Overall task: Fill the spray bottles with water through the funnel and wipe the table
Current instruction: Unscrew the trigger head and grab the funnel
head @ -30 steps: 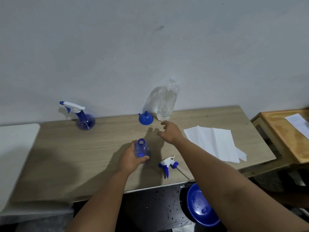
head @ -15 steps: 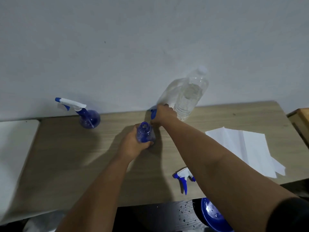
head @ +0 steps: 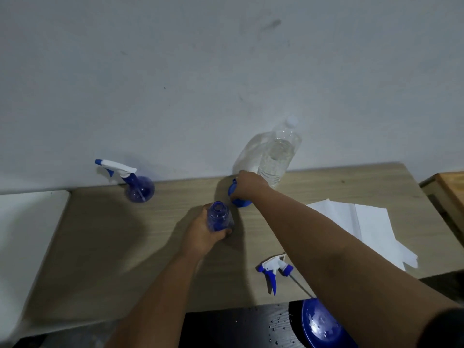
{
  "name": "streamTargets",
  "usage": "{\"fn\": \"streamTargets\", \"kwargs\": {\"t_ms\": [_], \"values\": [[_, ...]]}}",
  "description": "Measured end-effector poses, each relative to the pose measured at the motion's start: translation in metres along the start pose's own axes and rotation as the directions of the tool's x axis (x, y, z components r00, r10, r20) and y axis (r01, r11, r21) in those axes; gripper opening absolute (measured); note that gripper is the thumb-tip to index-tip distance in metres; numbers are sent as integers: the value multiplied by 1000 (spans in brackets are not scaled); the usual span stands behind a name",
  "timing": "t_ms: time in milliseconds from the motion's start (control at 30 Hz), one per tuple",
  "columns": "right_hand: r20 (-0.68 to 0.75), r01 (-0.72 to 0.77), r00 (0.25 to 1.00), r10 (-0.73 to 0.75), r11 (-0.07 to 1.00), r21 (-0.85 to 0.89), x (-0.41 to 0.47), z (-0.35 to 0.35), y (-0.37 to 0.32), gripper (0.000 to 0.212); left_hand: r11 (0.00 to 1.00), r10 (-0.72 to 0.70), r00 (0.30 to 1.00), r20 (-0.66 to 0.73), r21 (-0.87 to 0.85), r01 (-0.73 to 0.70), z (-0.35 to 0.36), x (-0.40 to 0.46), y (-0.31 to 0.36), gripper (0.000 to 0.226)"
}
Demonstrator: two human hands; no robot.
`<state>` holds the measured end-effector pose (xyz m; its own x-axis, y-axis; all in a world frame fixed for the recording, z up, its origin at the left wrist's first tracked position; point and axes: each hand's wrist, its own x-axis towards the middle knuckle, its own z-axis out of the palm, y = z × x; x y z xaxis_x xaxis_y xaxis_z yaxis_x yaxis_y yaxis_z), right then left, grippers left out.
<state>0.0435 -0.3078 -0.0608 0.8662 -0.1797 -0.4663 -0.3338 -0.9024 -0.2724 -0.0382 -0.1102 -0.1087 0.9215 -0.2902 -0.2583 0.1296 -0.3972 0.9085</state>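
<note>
Reaching across the bench [head: 100,247], the person's right hand [head: 247,183] closes its grip on the blue funnel [head: 238,197], which sits inverted near the wall, just beside the clear water bottle [head: 276,156]. The left hand [head: 203,234] wraps its grip around the open blue spray bottle [head: 219,218], holding it upright with the mouth uncovered. From the right grip, that open mouth lies nearer the person and a little to the left, close by; the bottle's long axis stands vertical, so the funnel would likely need turning spout-down before it is seated. The removed trigger head [head: 275,270] lies on the bench well back from both grips, under the right forearm. A second spray bottle [head: 139,188], cap on, stands far left of the left grip. White paper towels [head: 364,227] lie to the right.
</note>
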Motion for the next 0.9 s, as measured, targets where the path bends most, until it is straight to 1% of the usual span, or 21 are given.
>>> {"fn": "streamTargets", "kwargs": {"t_ms": [67, 133, 167, 233, 333, 400, 467, 567, 633, 667, 733, 800, 833, 900], "values": [[-7, 15, 1000, -14, 992, 124, -24, -11, 5, 72, 1000, -6, 1000, 11, 18, 6, 3, -18, 5, 70], [-16, 38, 999, -35, 944, 329, -52, -22, 11, 76, 1000, -13, 1000, 5, 23, 13, 8, -38, 6, 69], [-32, 62, 998, -54, 897, 438, -68, -26, 13, 76, 1000, -15, 1000, 1, 19, 15, 12, -49, 7, 68], [-87, 119, 993, -82, 769, 628, -99, -30, 20, 78, 1000, -26, 1000, -3, 15, 26, 22, -68, 8, 65], [-202, 226, 974, -105, 571, 789, -143, -25, 30, 72, 999, -35, 999, 3, 20, 35, 35, -89, 11, 59], [-276, 293, 955, -106, 461, 838, -167, -14, 31, 66, 999, -30, 1000, 5, 37, 30, 43, -94, 14, 57], [-335, 353, 935, -116, 382, 854, -184, 0, 33, 61, 998, -25, 1000, 5, 63, 25, 50, -96, 17, 54], [-398, 422, 907, -140, 328, 845, -197, 22, 37, 60, 998, -35, 999, 33, 56, 33, 58, -97, 22, 44], [-415, 439, 899, -141, 290, 850, -199, 35, 43, 62, 997, -45, 999, 29, 67, 43, 61, -95, 21, 43], [-424, 445, 895, -135, 284, 849, -199, 40, 46, 64, 997, -47, 999, 27, 59, 45, 61, -94, 19, 46], [-439, 453, 890, -121, 315, 834, -201, 49, 50, 67, 997, -60, 998, 26, 40, 59, 62, -93, 18, 48], [-446, 458, 887, -119, 343, 820, -203, 56, 51, 69, 998, -55, 998, 27, 23, 54, 64, -95, 20, 47], [-447, 460, 886, -125, 354, 814, -204, 59, 52, 72, 999, -45, 998, 35, -5, 45, 66, -96, 24, 45], [-428, 449, 892, -144, 378, 810, -206, 62, 52, 85, 997, -31, 999, 31, -67, 33, 68, -98, 26, 41]]}}
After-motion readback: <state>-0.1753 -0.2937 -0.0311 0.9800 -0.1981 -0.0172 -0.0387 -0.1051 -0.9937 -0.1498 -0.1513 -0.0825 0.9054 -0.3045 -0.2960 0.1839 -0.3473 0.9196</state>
